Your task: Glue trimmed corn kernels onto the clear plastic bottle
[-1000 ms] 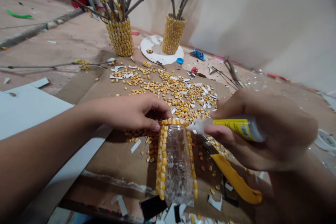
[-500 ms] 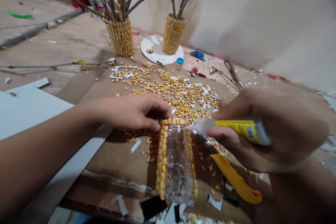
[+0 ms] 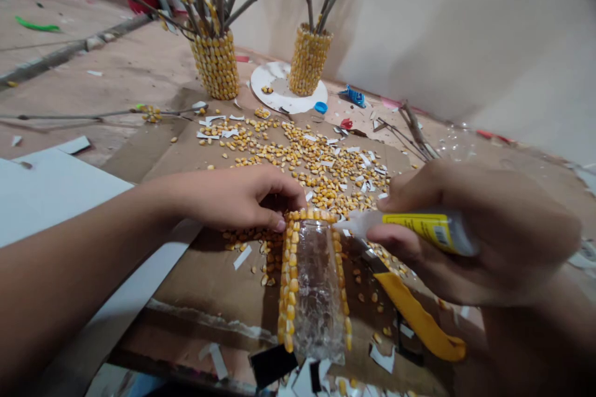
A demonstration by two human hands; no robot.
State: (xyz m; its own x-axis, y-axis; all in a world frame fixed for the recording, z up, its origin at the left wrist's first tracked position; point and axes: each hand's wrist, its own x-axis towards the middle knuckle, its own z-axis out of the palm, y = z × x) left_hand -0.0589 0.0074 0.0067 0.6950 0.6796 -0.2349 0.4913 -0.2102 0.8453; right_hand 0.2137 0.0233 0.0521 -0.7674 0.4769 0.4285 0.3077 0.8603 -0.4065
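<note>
A clear plastic cylinder [image 3: 316, 291], partly covered with rows of corn kernels, lies on brown cardboard. Kernels line its far rim and both sides; the strip between is bare. My left hand [image 3: 246, 198] grips the far left rim, thumb outside and fingers curled over the edge. In my right hand [image 3: 484, 236] is a glue bottle [image 3: 416, 227] with a yellow label. Its white nozzle points left, at the far right rim of the cylinder; whether it touches is hard to tell. A yellow-handled utility knife [image 3: 419, 316] lies below my right hand.
Loose corn kernels [image 3: 298, 155] and white scraps spread beyond the cylinder. Two kernel-covered vases [image 3: 216, 68] with twigs stand at the back, one on a white disc [image 3: 265, 84]. White board [image 3: 56, 192] lies left; a black piece [image 3: 272, 365] lies in front. A wall rises behind.
Almost nothing differs. The view has shifted very slightly; both hands keep the same hold on the cylinder and the glue bottle.
</note>
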